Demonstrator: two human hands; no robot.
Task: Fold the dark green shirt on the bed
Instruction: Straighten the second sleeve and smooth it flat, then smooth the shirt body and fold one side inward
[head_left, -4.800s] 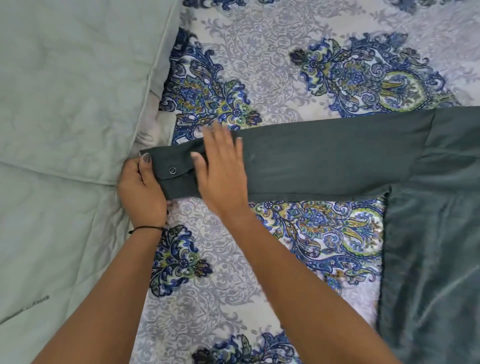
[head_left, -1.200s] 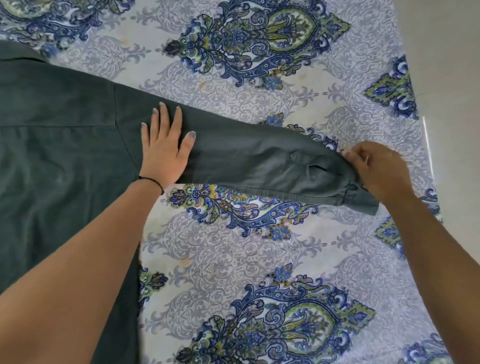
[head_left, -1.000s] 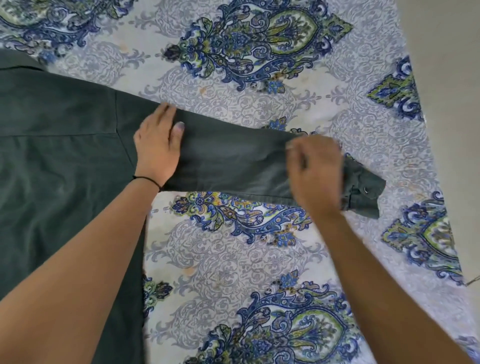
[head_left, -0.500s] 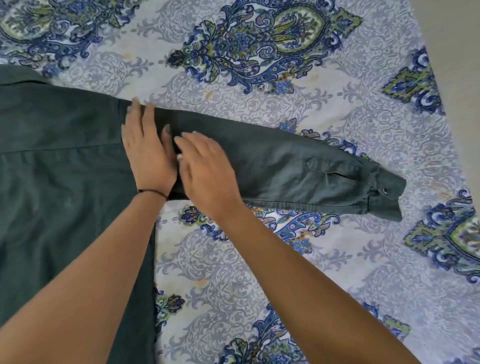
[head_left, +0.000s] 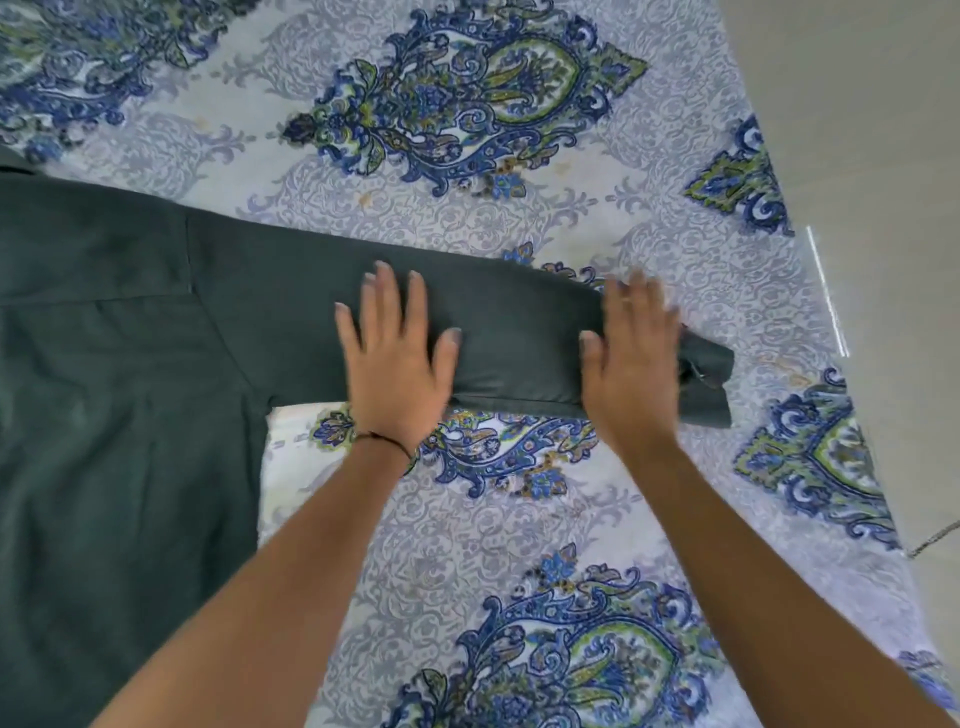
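Lying flat on the bed (head_left: 519, 519), the dark green shirt (head_left: 104, 364) occupies the left of the view, with its body at the left edge and one sleeve (head_left: 509, 338) extended rightward across the patterned bedsheet (head_left: 467, 130). The sleeve cuff (head_left: 709, 384) ends near the right edge of the bed, beside the pale floor (head_left: 857, 130). The left hand (head_left: 397, 364) rests palm down on the middle of the sleeve, fingers spread and flat, gripping nothing. The right hand (head_left: 631, 364) also lies palm down with fingers extended, pressed on the sleeve just short of the cuff; its outline is blurred by motion. A thin dark band (head_left: 384, 441) circles the left wrist. Compared with half a second ago, both hands have shifted rightward along the sleeve: the left hand was at the shoulder seam (head_left: 189, 260) and now sits at mid-sleeve, while the right hand, previously touching the left, is now well apart from it near the cuff. The sleeve itself remains extended in the same direction, and the cuff snap (head_left: 702, 375) is now partly hidden beside the right hand.
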